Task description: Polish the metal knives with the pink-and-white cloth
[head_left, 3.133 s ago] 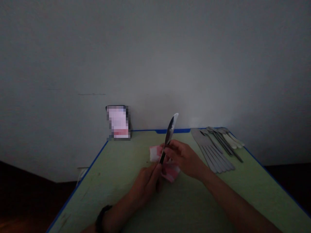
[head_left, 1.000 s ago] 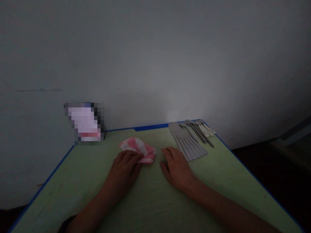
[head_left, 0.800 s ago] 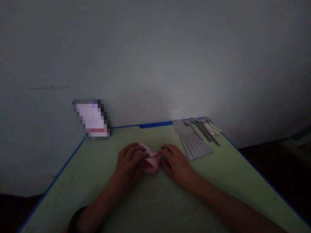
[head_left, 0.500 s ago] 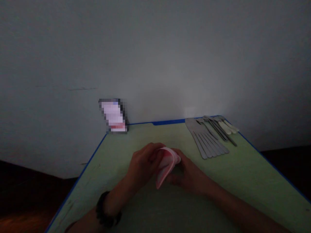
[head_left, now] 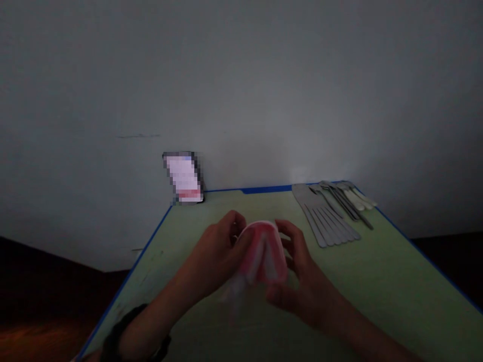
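Observation:
Over the near middle of the table, a pink and white folded piece stands curved, its rim upward; whether it is cloth or paper I cannot tell. My left hand is closed on its left side, the thumb pressed along the face and the fingers behind. A blurred pale flap hangs below that hand. Around the right edge curves my right hand, fingers apart, thumb low by the bottom corner. Whether its fingertips touch the piece is unclear.
The pale green table has blue edging and meets a grey wall. A phone with a blurred screen leans at the back left. At the back right lie a grey fanned piece with several strips, metal utensils and white-handled cutlery.
The pink and white piece has turned and spread wider toward me. My right hand has opened around its edge, while my left thumb now lies on its face. The view has shifted slightly.

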Tool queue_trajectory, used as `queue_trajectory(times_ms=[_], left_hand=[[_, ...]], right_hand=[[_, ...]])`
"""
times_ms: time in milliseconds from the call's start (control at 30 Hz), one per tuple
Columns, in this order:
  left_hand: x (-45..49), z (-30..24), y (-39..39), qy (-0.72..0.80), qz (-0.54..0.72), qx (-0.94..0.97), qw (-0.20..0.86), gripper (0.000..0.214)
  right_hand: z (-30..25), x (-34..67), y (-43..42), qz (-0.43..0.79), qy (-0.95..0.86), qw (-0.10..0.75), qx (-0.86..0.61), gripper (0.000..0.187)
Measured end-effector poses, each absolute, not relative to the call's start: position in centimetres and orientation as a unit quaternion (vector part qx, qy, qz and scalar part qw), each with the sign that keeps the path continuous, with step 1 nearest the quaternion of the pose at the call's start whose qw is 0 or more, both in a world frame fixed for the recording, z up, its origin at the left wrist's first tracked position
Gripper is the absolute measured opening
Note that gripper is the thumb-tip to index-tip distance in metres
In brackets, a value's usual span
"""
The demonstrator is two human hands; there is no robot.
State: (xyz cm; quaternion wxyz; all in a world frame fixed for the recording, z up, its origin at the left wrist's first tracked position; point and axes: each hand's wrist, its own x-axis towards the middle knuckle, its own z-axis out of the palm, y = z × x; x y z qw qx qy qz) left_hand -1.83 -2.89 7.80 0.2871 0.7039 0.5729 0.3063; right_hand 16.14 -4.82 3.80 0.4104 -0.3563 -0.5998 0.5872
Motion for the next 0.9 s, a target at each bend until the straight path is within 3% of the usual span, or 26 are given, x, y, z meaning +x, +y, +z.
queue_trajectory(times_ms=[67,133,233,333,400,633,733,800,900], left_hand=[[-1.6,7.8,-3.1,0.536,0.316,0.681,0.387,0.021],[-1.5,7.8,-3.3,0.493,0.330,0.671,0.444,0.018],[-1.2,7.6,-3.8,0.446,0.310,0.733,0.411,0.030],[-0.5,6.8,-4.4,0.424,0.253,0.796,0.350,0.058],[0.2,6.2,-4.7,0.420,0.244,0.813,0.323,0.066],[1.6,4.4,-4.7,0.418,0.271,0.805,0.321,0.049],[1.3,4.2,-4.3,0.440,0.287,0.791,0.313,0.030],[0.3,4.7,-3.6,0.457,0.283,0.770,0.345,0.020],[-3.1,5.6,-1.8,0.431,0.260,0.751,0.427,0.024]], right_hand=[[3.8,15.9,-4.9,0.568,-0.598,0.415,-0.383,0.085],[3.4,16.0,-4.5,0.557,-0.577,0.429,-0.415,0.068],[2.3,16.4,-3.7,0.584,-0.541,0.438,-0.417,0.043],[1.6,16.8,-3.3,0.626,-0.505,0.455,-0.384,0.041],[1.7,16.9,-3.3,0.638,-0.488,0.459,-0.379,0.042],[1.9,17.0,-3.5,0.645,-0.500,0.408,-0.410,0.035],[1.6,17.3,-3.2,0.598,-0.533,0.414,-0.432,0.028],[1.6,17.8,-2.7,0.555,-0.553,0.421,-0.458,0.023],[1.6,19.3,-1.8,0.530,-0.574,0.398,-0.481,0.030]])
